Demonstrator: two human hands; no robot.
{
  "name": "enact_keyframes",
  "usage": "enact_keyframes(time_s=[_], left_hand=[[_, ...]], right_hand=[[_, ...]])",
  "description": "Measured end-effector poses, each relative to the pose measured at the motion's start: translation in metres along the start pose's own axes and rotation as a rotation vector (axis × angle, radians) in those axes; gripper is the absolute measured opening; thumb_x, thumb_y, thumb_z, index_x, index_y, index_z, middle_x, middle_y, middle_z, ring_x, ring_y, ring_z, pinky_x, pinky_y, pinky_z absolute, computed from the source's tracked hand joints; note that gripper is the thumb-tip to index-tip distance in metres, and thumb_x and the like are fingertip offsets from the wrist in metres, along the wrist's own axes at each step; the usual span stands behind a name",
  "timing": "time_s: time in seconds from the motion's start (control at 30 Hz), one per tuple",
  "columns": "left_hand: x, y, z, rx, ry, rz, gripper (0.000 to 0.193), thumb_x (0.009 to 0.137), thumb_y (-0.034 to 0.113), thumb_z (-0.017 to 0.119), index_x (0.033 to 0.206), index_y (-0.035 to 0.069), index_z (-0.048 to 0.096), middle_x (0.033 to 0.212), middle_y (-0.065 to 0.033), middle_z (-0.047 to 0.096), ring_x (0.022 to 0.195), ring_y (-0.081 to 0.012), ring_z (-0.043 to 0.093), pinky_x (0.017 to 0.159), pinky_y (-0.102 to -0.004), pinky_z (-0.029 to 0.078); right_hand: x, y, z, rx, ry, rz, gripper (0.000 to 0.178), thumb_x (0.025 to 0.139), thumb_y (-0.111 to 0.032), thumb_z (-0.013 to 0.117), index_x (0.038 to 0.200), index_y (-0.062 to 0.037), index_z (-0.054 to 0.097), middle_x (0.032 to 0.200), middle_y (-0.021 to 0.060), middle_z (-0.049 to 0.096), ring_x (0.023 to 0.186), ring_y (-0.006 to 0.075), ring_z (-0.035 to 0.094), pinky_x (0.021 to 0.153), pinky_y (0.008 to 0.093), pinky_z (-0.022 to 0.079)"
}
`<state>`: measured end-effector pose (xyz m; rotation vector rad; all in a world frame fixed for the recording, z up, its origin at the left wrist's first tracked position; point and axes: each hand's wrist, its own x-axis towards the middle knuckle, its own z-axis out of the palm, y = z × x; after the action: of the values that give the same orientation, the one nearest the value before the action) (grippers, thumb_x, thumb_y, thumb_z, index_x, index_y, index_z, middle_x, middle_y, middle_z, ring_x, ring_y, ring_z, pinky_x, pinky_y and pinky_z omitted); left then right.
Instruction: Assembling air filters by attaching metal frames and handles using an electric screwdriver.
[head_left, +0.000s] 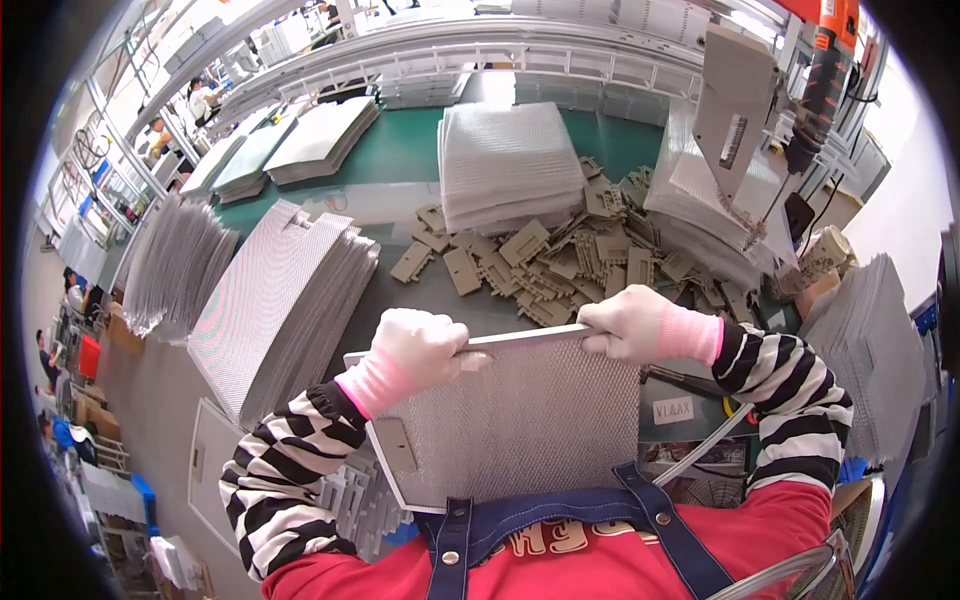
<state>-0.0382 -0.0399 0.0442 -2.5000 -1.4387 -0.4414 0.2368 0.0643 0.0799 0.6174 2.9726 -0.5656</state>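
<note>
A grey metal mesh panel (530, 420) with a thin light frame is tilted up against my front, its lower edge by my apron. My left hand (415, 350), in a white glove with a pink cuff, is closed on the frame's top edge toward the left. Closed round the same edge near its right end is my right hand (635, 325), gloved alike. A beige plastic piece (397, 445) sits at the panel's left side. Beyond my hands lies a loose heap of beige plastic pieces (570, 260). The fingers' undersides are hidden.
Mesh sheets are stacked on the left (280, 300), at the back (510, 160) and on the right (870, 350). A powered screwdriver (825, 90) hangs at upper right beside a beige plate (735, 110). Light frame strips (360, 500) lie at lower left.
</note>
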Motion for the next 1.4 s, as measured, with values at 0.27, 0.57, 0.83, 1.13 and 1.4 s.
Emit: enact_keyframes(time_s=[0.27,0.57,0.83,1.13,1.4], left_hand=[[0.044,0.025,0.016,-0.025,0.076,0.165,0.032,0.077,0.044,0.062,0.071,0.013,0.058,0.05,-0.0009,0.052,0.047,-0.0188,0.057,0.041,-0.0302,0.043],[0.091,0.033,0.007,-0.975,-0.709,-0.32,0.04,0.079,0.02,0.059,0.111,-0.004,0.058,0.093,-0.0153,0.064,0.085,-0.0212,0.06,0.078,-0.0296,0.046],[0.082,0.048,-0.002,-0.565,-0.514,-0.331,0.042,0.079,0.041,0.059,0.092,0.002,0.067,0.077,-0.0161,0.065,0.076,-0.0286,0.064,0.072,-0.035,0.049],[0.099,0.05,0.006,-0.853,-0.63,-0.16,0.045,0.077,0.036,0.064,0.11,0.006,0.059,0.09,-0.0187,0.064,0.084,-0.0323,0.063,0.075,-0.0375,0.049],[0.085,0.065,-0.007,-0.469,-0.573,-0.085,0.084,0.069,0.045,0.07,0.134,0.005,0.035,0.093,-0.0216,0.063,0.088,-0.034,0.062,0.074,-0.0397,0.049]], right_hand=[[0.002,0.017,-0.019,0.515,-0.275,0.098,0.033,0.087,-0.027,0.054,0.105,0.0012,0.056,0.085,0.0156,0.061,0.08,0.0236,0.058,0.073,0.034,0.045],[-0.03,0.016,0.011,0.549,0.056,0.2,0.037,0.083,-0.013,0.049,0.118,-0.0016,0.055,0.098,0.0197,0.063,0.088,0.0296,0.061,0.079,0.0353,0.046],[-0.019,0.019,-0.022,0.21,-0.248,0.125,0.037,0.086,-0.037,0.051,0.082,-0.0004,0.054,0.075,0.0172,0.059,0.074,0.0282,0.06,0.067,0.0381,0.044],[-0.004,0.023,-0.007,0.596,-0.352,0.221,0.038,0.087,-0.035,0.055,0.1,0.0002,0.059,0.078,0.0052,0.059,0.07,0.0156,0.054,0.065,0.0304,0.044],[-0.051,0.008,0.039,1.006,0.177,0.562,0.035,0.081,-0.032,0.065,0.088,0.0027,0.064,0.072,0.0037,0.061,0.061,0.0088,0.056,0.055,0.0238,0.046]])
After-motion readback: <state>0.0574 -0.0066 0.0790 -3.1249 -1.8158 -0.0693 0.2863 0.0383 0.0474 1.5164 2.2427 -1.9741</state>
